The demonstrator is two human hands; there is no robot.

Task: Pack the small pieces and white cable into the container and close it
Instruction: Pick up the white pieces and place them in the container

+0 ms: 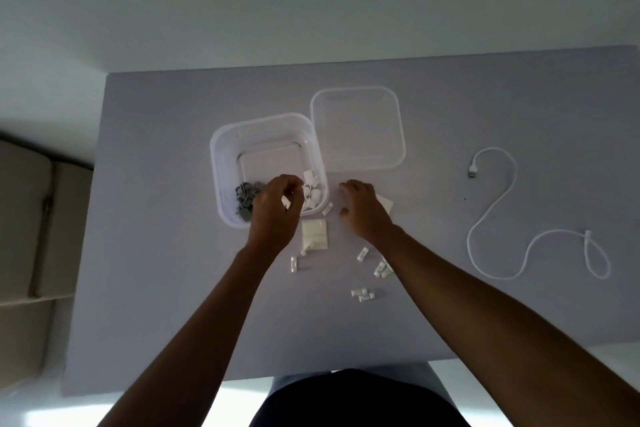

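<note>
Left hand over container (lid off)

We seem to be in a home: a beige sofa stands far left of our left hand, beside the table.

One container, one lid, one white cable, two hands, and two flat white pads (small clips too blurred to count).
</note>
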